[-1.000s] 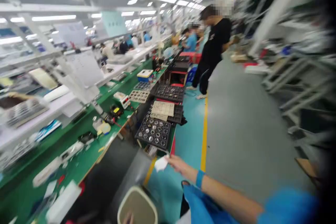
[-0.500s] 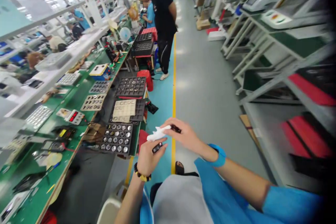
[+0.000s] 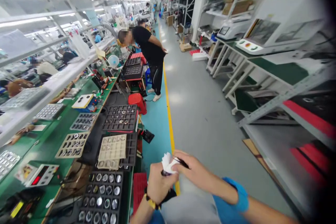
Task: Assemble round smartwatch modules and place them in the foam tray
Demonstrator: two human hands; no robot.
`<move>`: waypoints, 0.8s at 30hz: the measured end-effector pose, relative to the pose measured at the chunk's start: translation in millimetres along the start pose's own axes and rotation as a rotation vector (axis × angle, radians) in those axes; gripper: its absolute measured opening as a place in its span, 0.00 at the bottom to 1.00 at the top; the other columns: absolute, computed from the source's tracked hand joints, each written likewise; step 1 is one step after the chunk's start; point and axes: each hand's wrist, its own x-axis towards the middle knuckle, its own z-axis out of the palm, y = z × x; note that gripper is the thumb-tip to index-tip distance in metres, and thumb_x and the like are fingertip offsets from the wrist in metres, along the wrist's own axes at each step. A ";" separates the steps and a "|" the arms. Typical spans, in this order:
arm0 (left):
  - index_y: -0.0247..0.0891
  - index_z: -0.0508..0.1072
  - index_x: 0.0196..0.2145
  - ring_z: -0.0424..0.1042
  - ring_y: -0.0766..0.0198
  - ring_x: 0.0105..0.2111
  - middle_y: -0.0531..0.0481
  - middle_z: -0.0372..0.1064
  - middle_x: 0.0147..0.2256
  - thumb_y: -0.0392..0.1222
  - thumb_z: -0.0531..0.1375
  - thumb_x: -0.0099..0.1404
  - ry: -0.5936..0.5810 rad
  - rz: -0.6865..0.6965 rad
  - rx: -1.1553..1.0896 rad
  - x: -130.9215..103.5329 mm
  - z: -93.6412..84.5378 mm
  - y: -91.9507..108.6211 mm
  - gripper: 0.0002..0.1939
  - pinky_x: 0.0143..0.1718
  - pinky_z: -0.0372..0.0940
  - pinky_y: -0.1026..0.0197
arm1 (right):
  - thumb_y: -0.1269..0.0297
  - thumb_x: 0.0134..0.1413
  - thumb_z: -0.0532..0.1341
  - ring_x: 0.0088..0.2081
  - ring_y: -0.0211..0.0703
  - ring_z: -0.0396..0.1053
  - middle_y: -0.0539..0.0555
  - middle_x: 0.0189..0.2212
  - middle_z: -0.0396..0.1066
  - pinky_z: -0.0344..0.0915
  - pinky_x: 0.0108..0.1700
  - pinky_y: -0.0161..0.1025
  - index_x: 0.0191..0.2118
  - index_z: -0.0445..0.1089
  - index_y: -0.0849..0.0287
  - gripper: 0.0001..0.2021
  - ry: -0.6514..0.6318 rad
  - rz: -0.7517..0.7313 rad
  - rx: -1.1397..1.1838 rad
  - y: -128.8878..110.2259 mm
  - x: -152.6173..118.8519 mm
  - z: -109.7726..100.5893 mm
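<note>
Both hands meet in front of my body over a crumpled white cloth or tissue (image 3: 168, 163). My left hand (image 3: 159, 182), with a beaded bracelet at the wrist, is closed round a small black piece (image 3: 165, 173) that lies mostly hidden under the white material. My right hand (image 3: 193, 169), with a blue band (image 3: 238, 194) on the wrist, is closed on the white cloth. A dark, strap-like thing (image 3: 181, 161) shows between its fingers; its kind is unclear.
A black tray of round metal parts (image 3: 123, 183) stands left of my hands, with a beige tray (image 3: 112, 148) beyond it. A green workbench (image 3: 60, 122) runs along the left. A person in black (image 3: 148, 47) leans over the line ahead. Metal racks (image 3: 278, 101) stand at right.
My hands have come together, and the black piece in my left hand now meets the white cloth. The view has tilted up; the person ahead leans further over the bench.
</note>
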 end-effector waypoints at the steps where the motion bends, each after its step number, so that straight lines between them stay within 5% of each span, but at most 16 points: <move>1: 0.36 0.70 0.19 0.57 0.72 0.17 0.58 0.59 0.15 0.38 0.63 0.61 0.025 0.035 0.007 23.1 -2.9 -0.3 0.14 0.21 0.53 0.67 | 0.52 0.56 0.68 0.34 0.40 0.61 0.49 0.30 0.65 0.57 0.38 0.36 0.29 0.68 0.58 0.16 0.079 0.028 0.097 1.1 18.2 -4.4; 5: 0.38 0.82 0.33 0.74 0.67 0.27 0.51 0.78 0.28 0.40 0.65 0.67 0.040 0.228 0.043 114.7 -21.4 10.0 0.07 0.32 0.67 0.67 | 0.32 0.44 0.71 0.25 0.34 0.47 0.45 0.22 0.53 0.45 0.26 0.34 0.28 0.63 0.58 0.32 0.247 0.254 0.505 -0.6 95.8 -30.7; 10: 0.40 0.84 0.43 0.79 0.67 0.32 0.49 0.82 0.36 0.37 0.64 0.70 0.012 0.491 0.113 219.1 -28.6 23.0 0.07 0.38 0.73 0.68 | 0.31 0.46 0.70 0.24 0.31 0.43 0.44 0.23 0.52 0.42 0.24 0.33 0.31 0.64 0.59 0.32 0.269 0.291 0.703 -1.3 172.3 -87.1; 17: 0.40 0.82 0.45 0.80 0.65 0.34 0.48 0.82 0.37 0.35 0.65 0.70 0.116 0.510 0.220 352.8 6.6 13.5 0.08 0.41 0.75 0.65 | 0.32 0.43 0.73 0.25 0.31 0.47 0.45 0.23 0.54 0.41 0.23 0.33 0.31 0.65 0.59 0.33 0.196 0.296 0.791 -4.6 262.4 -194.2; 24: 0.39 0.83 0.44 0.79 0.65 0.33 0.47 0.81 0.35 0.39 0.64 0.71 0.201 0.393 0.283 477.5 46.5 38.2 0.07 0.39 0.74 0.66 | 0.32 0.46 0.71 0.26 0.32 0.49 0.46 0.24 0.56 0.41 0.25 0.34 0.33 0.68 0.60 0.32 0.043 0.313 0.652 -10.3 356.9 -323.3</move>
